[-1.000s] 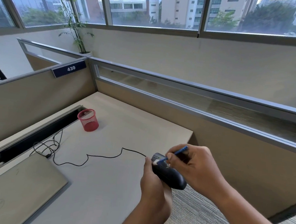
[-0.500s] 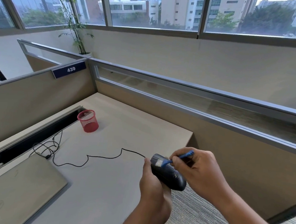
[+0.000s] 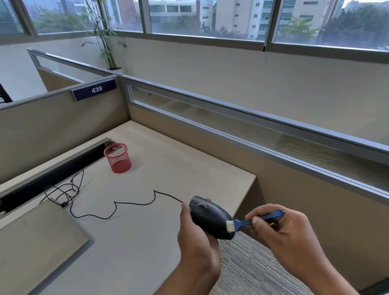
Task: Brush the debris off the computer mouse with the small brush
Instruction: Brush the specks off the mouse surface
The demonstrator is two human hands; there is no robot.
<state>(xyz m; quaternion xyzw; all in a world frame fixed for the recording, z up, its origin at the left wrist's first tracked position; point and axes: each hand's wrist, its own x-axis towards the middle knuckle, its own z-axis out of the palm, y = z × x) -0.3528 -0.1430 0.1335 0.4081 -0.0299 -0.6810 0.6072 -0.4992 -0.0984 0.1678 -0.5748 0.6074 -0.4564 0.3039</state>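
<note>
A dark wired computer mouse [image 3: 208, 215] is held up over the desk's right edge, gripped from below by my left hand [image 3: 196, 242]. My right hand [image 3: 281, 236] pinches a small blue brush [image 3: 250, 222] by its handle. The brush's white bristles rest on the rear, near end of the mouse. The mouse's black cable [image 3: 125, 207] trails left across the desk [image 3: 169, 168] to a tangle by the cable slot.
A red mesh pen cup [image 3: 118, 157] stands at the back of the desk. A closed grey laptop [image 3: 16, 250] lies at the near left. A long cable trough [image 3: 48, 176] runs along the left partition. Carpeted floor lies right of the desk edge.
The brush has swept from the front of the mouse near the wheel back to its rear end, and my right hand has moved right and toward me. The left hand keeps its hold.
</note>
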